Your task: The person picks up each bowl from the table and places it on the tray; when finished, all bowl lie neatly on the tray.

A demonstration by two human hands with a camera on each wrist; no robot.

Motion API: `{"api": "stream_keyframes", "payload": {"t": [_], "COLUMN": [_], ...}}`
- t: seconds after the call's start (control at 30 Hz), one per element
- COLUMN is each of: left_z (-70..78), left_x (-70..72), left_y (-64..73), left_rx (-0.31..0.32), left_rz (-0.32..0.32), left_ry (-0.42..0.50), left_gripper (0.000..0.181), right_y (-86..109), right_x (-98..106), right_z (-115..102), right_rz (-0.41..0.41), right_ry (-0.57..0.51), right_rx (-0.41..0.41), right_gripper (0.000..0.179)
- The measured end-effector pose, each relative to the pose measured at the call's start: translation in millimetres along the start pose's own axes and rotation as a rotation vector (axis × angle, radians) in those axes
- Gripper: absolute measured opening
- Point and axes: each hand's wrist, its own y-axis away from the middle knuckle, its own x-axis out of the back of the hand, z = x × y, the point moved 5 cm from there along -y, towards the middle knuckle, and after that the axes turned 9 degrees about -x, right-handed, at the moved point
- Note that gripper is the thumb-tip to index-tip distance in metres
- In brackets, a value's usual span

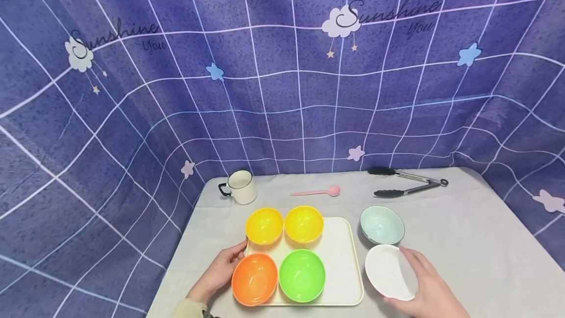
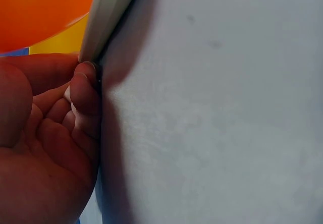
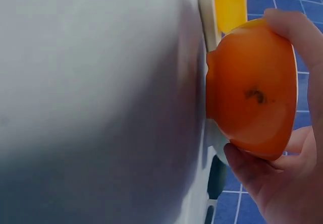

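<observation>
My left hand pinches the left edge of a cream tray; the tray's rim meets the curled fingers in the left wrist view. Two yellow bowls stand at the tray's back. In front of them are an orange bowl at the left and a green bowl beside it. Right of the tray, my right hand grips a bowl, white inside and orange outside, thumb and fingers on opposite sides of its rim. A pale blue bowl stands just behind it.
A white mug with a black handle stands at the back left. Behind the tray lies a pink spoon. Tongs with black tips lie spread at the back right. A blue checked curtain surrounds the cloth-covered table.
</observation>
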Motion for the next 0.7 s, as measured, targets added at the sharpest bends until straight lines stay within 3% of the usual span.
{"api": "stream_keyframes", "payload": {"t": [0.37,0.7], "left_z": [-0.9,-1.1], "left_x": [-0.4,0.0], "left_y": [0.4,0.5], "left_rx": [-0.012,-0.025], "left_rz": [0.012,0.023], "left_ry": [0.005,-0.014], "left_gripper": [0.053,0.049], "right_y": [-15.4,-19.2], "right_x": [5,-19], "right_z": [-22,-45], "right_rz": [-0.018,-0.108], "right_ry": [-0.019,-0.059], "right_rx": [0.01,0.025], "right_gripper": [0.121,0.119]}}
